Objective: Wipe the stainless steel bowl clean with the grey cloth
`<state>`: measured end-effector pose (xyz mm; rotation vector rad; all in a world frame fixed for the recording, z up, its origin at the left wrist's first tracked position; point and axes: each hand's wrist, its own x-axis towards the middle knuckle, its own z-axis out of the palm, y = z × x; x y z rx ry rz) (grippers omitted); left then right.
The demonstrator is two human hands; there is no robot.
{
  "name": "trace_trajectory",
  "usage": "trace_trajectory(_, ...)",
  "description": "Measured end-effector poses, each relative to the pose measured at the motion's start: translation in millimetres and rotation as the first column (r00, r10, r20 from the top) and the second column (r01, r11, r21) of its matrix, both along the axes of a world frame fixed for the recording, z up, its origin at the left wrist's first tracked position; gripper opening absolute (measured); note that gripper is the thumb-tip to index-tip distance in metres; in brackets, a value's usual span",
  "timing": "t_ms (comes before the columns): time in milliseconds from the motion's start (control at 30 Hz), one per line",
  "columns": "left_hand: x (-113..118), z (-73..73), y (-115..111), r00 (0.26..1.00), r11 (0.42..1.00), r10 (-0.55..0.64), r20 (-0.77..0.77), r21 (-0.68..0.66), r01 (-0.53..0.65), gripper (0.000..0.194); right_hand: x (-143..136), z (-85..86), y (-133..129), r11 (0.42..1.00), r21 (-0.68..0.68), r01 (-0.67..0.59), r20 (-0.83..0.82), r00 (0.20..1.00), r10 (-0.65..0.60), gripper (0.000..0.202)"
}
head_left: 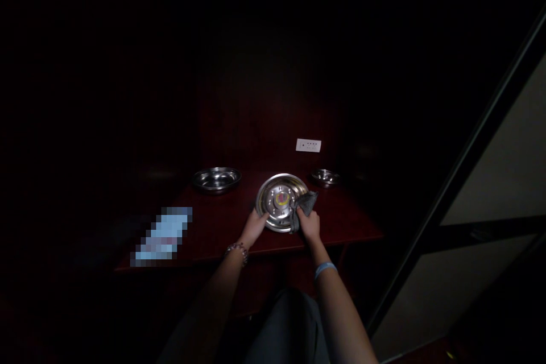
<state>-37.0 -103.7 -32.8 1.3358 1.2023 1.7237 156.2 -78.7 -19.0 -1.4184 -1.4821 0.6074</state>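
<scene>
Both my hands hold a round, shiny metal basin [273, 213], tilted so that its inside faces me. A yellow and red label marks its centre, with a ring of small spots around it. My left hand [253, 226] is closed on the lower left rim, thumb on the inner side. At the lower right, my right hand [310, 223] grips a dark grey cloth [307, 201] and presses it against the basin's rim. Some fingers of both hands are hidden behind the basin.
On the dark red table [213, 227], a wide metal basin [216, 180] stands at the back left and a smaller metal bowl [325, 177] at the back right. A pixelated pale sheet [164, 237] lies left. A white socket panel [308, 145] sits on the back wall.
</scene>
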Motion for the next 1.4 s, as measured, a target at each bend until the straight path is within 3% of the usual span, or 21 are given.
trace_trajectory(733,-0.3,-0.2,2.9,1.0,1.0,0.019,-0.002,-0.004,-0.019,0.048,-0.7,6.6,-4.5,0.999,-0.038,0.005,-0.027,1.0,-0.006,0.04)
trace_trajectory(1400,1.2,0.0,1.8,1.0,1.0,0.011,0.017,-0.01,-0.011,0.049,0.6,-2.8,2.7,1.0,0.012,-0.021,-0.043,0.999,0.022,0.043)
